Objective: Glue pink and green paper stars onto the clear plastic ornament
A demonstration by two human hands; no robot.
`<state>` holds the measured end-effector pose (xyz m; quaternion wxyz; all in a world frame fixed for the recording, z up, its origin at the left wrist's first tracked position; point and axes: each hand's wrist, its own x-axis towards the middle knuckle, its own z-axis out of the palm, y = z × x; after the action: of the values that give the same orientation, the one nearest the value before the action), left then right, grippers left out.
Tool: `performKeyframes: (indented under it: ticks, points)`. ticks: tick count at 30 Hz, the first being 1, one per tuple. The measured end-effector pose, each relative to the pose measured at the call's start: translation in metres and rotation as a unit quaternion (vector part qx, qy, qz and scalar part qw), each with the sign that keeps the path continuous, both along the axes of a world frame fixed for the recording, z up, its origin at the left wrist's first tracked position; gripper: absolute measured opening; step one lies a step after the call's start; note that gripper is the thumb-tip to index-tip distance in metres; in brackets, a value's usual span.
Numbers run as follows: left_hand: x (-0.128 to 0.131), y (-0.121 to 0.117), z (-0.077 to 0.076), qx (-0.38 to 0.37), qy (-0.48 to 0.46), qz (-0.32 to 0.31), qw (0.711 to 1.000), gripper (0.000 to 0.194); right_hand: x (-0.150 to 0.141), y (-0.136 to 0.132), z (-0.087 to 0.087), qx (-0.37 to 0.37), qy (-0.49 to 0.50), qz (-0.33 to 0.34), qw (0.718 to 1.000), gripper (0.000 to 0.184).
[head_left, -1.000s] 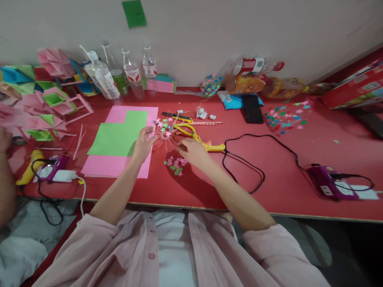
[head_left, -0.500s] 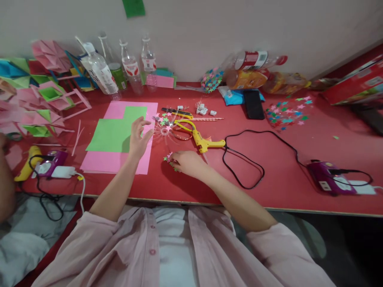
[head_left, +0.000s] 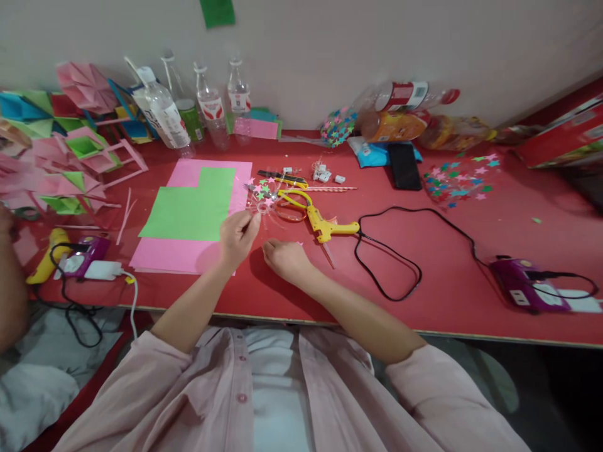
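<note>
My left hand is closed, thumb pressed to the fingers, at the near edge of a clear cut-plastic piece with splayed strips; whether it pinches a strip is hidden. Small pink, green and dark stars sit on that piece. Low over the red table, my right hand has its fingertips together; anything in them is too small to see. It covers the loose paper stars, with one pink star tip showing behind it. A yellow glue gun lies right of the plastic piece, beside yellow-handled scissors.
Green paper lies over pink sheets. Behind are a box cutter, a phone and several bottles. A black cord runs to a purple power strip. Another person's arm is at far left.
My right hand went from beside the plastic piece down onto the loose stars and closed there. My left hand, open before, moved slightly right and down and closed.
</note>
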<state>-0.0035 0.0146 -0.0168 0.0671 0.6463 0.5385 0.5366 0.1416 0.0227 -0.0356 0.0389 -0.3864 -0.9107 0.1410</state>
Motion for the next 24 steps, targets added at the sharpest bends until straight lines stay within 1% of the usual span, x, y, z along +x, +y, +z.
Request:
performKeyframes:
  ticks: [4, 6, 7, 9, 11, 12, 14, 16, 18, 20, 22, 23, 24]
  points:
    - [0.005, -0.007, 0.001, -0.049, -0.024, -0.017, 0.998, 0.044, 0.011, 0.005, 0.009, 0.019, 0.080, -0.054, 0.995, 0.018]
    - [0.007, -0.012, 0.003, -0.092, -0.039, -0.044, 0.994, 0.042, 0.019, 0.008, 0.017, 0.039, 0.137, -0.075, 0.987, 0.017]
    - [0.010, -0.014, 0.004, -0.125, -0.042, -0.069, 0.989, 0.040, 0.023, 0.010, 0.020, 0.058, 0.182, -0.083, 0.978, 0.016]
    - [0.015, -0.016, 0.006, -0.189, -0.055, -0.119, 0.973, 0.039, 0.028, 0.012, 0.024, 0.107, 0.293, -0.080, 0.947, 0.015]
    - [0.022, -0.018, 0.007, -0.220, -0.089, -0.154, 0.959, 0.036, 0.032, 0.011, 0.026, 0.137, 0.365, -0.051, 0.919, 0.013]
    - [0.025, -0.018, 0.006, -0.224, -0.110, -0.164, 0.954, 0.035, 0.033, 0.010, 0.027, 0.140, 0.376, -0.032, 0.916, 0.013]
    - [0.029, -0.018, 0.005, -0.224, -0.148, -0.170, 0.948, 0.033, 0.033, 0.007, 0.026, 0.142, 0.383, -0.006, 0.913, 0.013]
    - [0.031, -0.017, 0.003, -0.227, -0.171, -0.173, 0.943, 0.031, 0.033, 0.004, 0.026, 0.147, 0.392, 0.002, 0.908, 0.014]
    - [0.031, -0.017, 0.003, -0.231, -0.183, -0.183, 0.938, 0.027, 0.034, 0.003, 0.027, 0.148, 0.402, 0.002, 0.903, 0.015]
    - [0.030, -0.017, 0.003, -0.231, -0.182, -0.193, 0.936, 0.025, 0.038, 0.006, 0.030, 0.143, 0.398, 0.010, 0.906, 0.017]
    - [0.027, -0.016, 0.005, -0.232, -0.173, -0.187, 0.939, 0.025, 0.046, 0.014, 0.035, 0.137, 0.354, 0.004, 0.925, 0.022]
    - [0.026, -0.015, 0.006, -0.230, -0.167, -0.178, 0.942, 0.024, 0.052, 0.020, 0.038, 0.134, 0.310, -0.015, 0.941, 0.026]
    - [0.025, -0.014, 0.008, -0.228, -0.161, -0.168, 0.945, 0.023, 0.058, 0.026, 0.040, 0.132, 0.247, -0.051, 0.959, 0.029]
